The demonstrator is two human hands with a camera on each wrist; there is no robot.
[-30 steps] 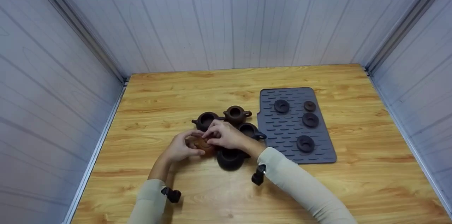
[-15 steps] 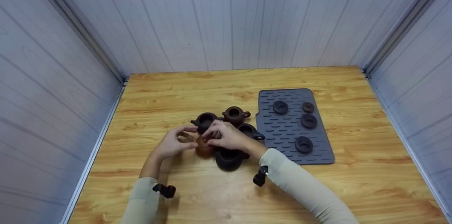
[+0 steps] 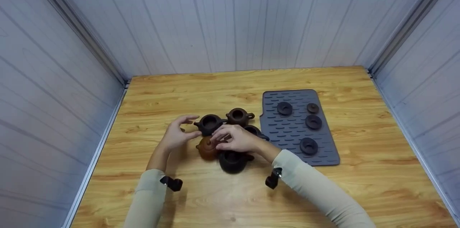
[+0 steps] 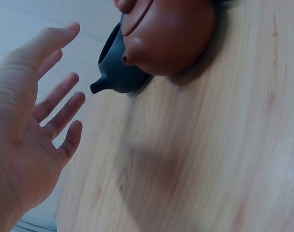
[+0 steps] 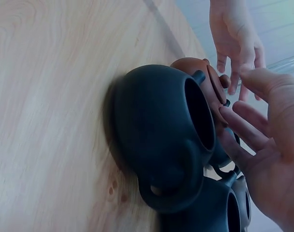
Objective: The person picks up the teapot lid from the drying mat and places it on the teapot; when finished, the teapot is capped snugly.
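The orange pot [image 3: 207, 150] stands upright on the wooden table [image 3: 151, 98], at the left of a tight cluster of pots. Its lid [image 5: 215, 84] sits on its mouth, knob [image 5: 225, 81] upward, so its inside is hidden. Its spout points left.

The right hand [image 3: 239, 141] is over the orange pot from the right. Its thumb and fingers are spread, with the knob near the gap between them; whether a fingertip touches the lid cannot be told. The left hand [image 3: 175, 135] hangs to the left of the pots, thumb and fingers spread and slightly bent, apart from both the orange pot and the back pot [image 3: 210, 123].

The back pot is dark, its mouth uncovered and its spout toward the left hand. The brown pot [image 3: 237, 116] stands to its right, handle to the right. The side pot [image 3: 252, 131] is partly behind the right hand, handle toward the mat. The front pot [image 3: 231, 165] stands just beside the orange pot, nearest the person, its handle also to the right. These four mouths are uncovered, and the insides are too dark to read.

On the grey mat [image 3: 282, 134], at the right, lie three dark discs [image 3: 313, 122], ring-like faces up, and a small brown lid [image 3: 312, 108], its knob upward. They lie apart from one another, except that the small lid is just beside one disc.
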